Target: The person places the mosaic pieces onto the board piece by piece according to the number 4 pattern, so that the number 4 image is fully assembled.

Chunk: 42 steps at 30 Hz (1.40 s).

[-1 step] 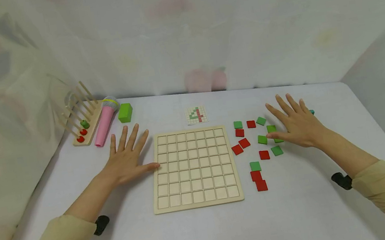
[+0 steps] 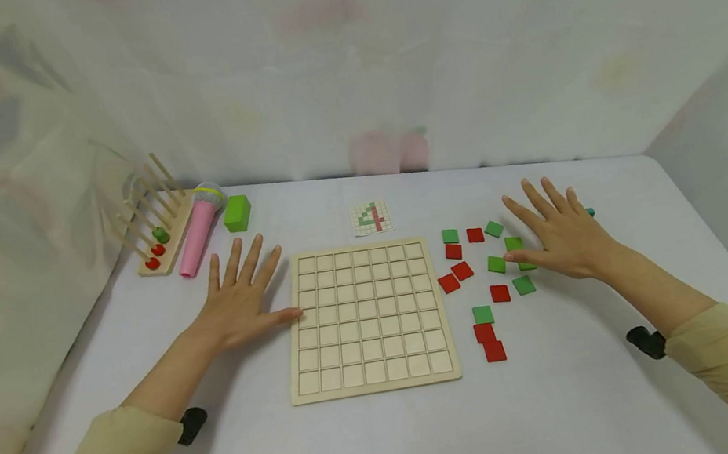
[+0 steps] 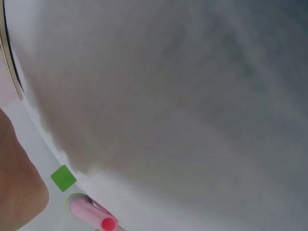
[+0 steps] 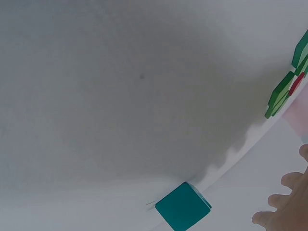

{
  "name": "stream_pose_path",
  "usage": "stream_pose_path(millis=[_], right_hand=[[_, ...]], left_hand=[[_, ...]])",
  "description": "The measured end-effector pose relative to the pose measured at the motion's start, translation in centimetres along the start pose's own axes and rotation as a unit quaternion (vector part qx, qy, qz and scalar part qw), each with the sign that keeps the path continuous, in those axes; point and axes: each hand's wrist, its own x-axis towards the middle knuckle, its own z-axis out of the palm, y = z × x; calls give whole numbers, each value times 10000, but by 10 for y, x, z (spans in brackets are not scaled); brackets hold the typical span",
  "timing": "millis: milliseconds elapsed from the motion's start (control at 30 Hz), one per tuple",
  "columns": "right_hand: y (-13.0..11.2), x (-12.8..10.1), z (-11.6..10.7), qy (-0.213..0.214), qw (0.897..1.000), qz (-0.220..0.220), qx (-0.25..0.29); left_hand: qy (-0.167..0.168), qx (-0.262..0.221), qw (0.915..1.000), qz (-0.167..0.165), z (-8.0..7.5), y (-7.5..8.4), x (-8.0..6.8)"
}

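My left hand (image 2: 241,306) is spread with straight fingers at the left side of a pale wooden grid board (image 2: 366,308), its thumb tip overlapping the board's edge in the head view. Fingers apart, my right hand (image 2: 566,239) hovers over the right part of the scattered tiles and holds nothing. Several red tiles (image 2: 499,294) and green tiles (image 2: 524,285) lie loose between the board and that hand; its thumb partly hides one green tile. Behind the board lies a small card (image 2: 371,218) printed with a green and red pattern on a grid.
At the back left are a pegged wooden stand (image 2: 171,238) with small red and green pieces, a pink toy microphone (image 2: 197,237) and a green block (image 2: 236,214). A teal block (image 4: 183,207) sits beyond my right hand. Patterned fabric (image 2: 338,64) hangs behind the table.
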Motion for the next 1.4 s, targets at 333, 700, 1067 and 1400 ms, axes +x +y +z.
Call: stream_pose_path(millis=[333,700,1067,1400], right_hand=[[2,1,-1,1,10000,42,-32],[-1,11,-2,109,9999,9,-17],[-12,34,-5,-14,9993,88,354],[-10,48,-5,-216,9949,16,990]], left_hand=[[48,-48,10000,-24,-1,1,0],[-177,-408,9990,-101,-9,6,4],[-466,-1577,9858,334,-10,10,16],[-969,-1959,9735,667,-7,3,22]])
